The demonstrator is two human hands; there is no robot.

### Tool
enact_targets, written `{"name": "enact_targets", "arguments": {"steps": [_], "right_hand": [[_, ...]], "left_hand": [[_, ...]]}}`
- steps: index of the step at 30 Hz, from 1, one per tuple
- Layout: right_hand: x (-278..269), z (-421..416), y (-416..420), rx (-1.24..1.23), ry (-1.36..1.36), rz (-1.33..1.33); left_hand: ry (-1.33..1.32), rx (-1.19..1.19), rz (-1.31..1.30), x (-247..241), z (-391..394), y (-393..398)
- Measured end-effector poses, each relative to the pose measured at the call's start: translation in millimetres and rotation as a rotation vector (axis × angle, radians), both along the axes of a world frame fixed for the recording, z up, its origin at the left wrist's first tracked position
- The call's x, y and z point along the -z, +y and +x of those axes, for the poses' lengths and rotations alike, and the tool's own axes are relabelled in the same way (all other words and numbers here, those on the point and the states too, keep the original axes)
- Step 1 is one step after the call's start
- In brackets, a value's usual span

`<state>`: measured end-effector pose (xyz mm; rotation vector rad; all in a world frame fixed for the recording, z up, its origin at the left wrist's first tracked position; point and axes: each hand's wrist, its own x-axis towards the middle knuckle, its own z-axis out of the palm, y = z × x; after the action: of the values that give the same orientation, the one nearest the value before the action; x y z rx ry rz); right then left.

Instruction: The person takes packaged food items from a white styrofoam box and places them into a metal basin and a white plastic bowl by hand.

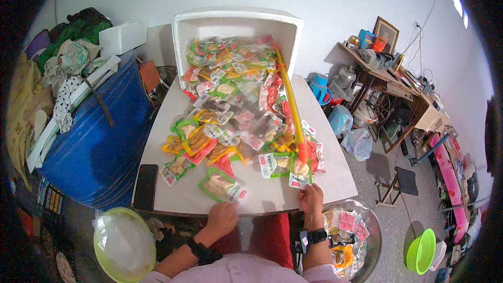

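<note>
My left hand (223, 217) is at the table's front edge, its fingers closed on the lower right corner of a green-edged clear food packet (217, 184) with pale pieces inside. To the right, my right hand (311, 201) pinches the lower end of another green-edged packet (300, 179). A yellow stick with orange ends (290, 102) slants from the foam box down to this packet, its near end overlapping it. Beyond both hands spreads a heap of sealed packets (220, 116) with green, yellow and red edges. The heap spills from a white foam box (237, 15) lying on its side.
A black phone (145, 187) lies at the left edge of the white tabletop (330, 157). Below left is a yellow-green basin (151, 239) with clear plastic bags; below right, a metal basin (375, 243) holds packets. A blue barrel (106, 137) flanks the left side.
</note>
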<state>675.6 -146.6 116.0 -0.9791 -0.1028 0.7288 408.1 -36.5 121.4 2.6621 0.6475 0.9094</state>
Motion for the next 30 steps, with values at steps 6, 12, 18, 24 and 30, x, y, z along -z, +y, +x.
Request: {"name": "enact_targets", "arguments": {"steps": [6, 12, 18, 24, 30], "right_hand": [[-14, -7, -3, 0.011, -0.024, -0.04], [-12, -11, -43, 0.07, -0.041, 0.038], [-22, -14, -61, 0.164, -0.105, 0.123], [-55, -49, -47, -0.072, -0.004, 0.075], [-57, -81, -26, -0.319, 0.062, 0.028]], "left_hand": [[0.193, -0.02, -0.142, -7, 1, 2], [0.198, -0.03, -0.187, 6, -3, 0], [0.282, -0.02, -0.205, -5, -3, -2], [0.038, 0.008, -0.191, -19, -2, -6], [-0.276, 0.046, -0.908, -31, 5, 0]]}}
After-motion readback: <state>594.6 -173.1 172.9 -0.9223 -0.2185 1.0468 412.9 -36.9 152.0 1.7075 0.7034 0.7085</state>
